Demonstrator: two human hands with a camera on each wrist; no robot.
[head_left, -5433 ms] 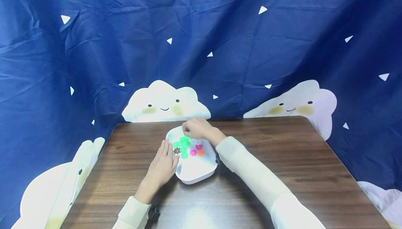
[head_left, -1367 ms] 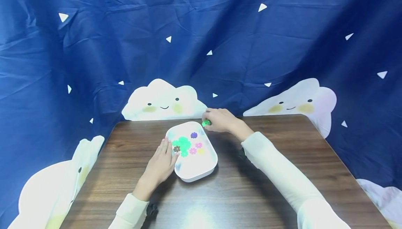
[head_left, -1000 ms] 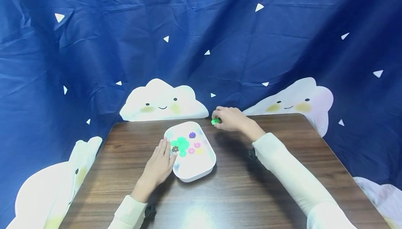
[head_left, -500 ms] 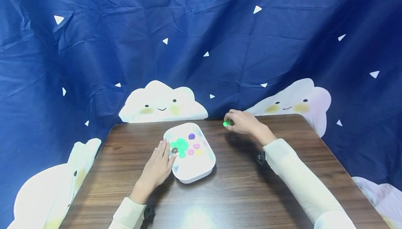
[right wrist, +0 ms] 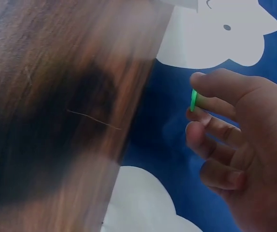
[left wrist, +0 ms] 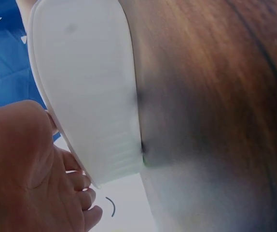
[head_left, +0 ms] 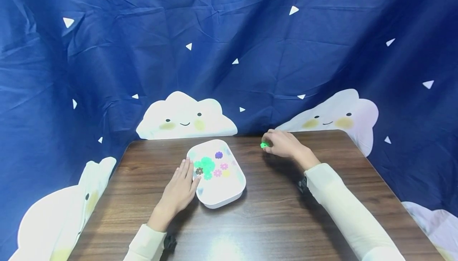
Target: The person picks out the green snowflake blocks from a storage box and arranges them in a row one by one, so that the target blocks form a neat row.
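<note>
The head view looks forward and down over most of the surface point(head_left: 286, 213) to the blue curtain point(head_left: 222, 34). The left wrist view, close beside the left hand point(left wrist: 32, 166), faces the white tray point(left wrist: 88, 92) side-on (the head view sees inside). The right wrist view, near the right hand point(right wrist: 261, 128), faces the curtain across the surface's edge; the head view shares its green piece point(right wrist: 193, 100).

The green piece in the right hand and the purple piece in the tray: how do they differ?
The green piece is bright green; the purple piece is dark purple. The right hand pinches the green piece; the purple piece lies in the white tray. Both look small, with notched edges.
</note>
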